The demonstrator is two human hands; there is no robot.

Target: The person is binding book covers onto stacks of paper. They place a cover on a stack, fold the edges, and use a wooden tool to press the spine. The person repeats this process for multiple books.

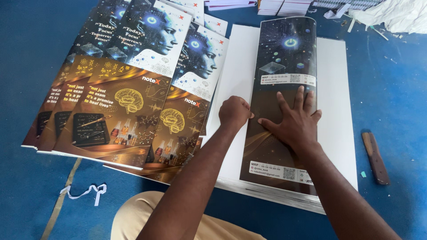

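several finished printed covers [120,89] lie fanned at the upper left, while at centre right a dark cover sheet [284,66] sits half folded on the white paper stack [338,115], right hand [296,122] spread flat pressing it, left hand [234,112] fisted on its crease.

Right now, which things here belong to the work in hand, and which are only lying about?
In use:
- dark printed cover sheet, pressed flat by right hand
- left hand, a fist at its left edge
- white paper stack beneath
- fanned printed covers alongside

Lying about:
- wooden tool
- white paper scrap
- crumpled white sheet
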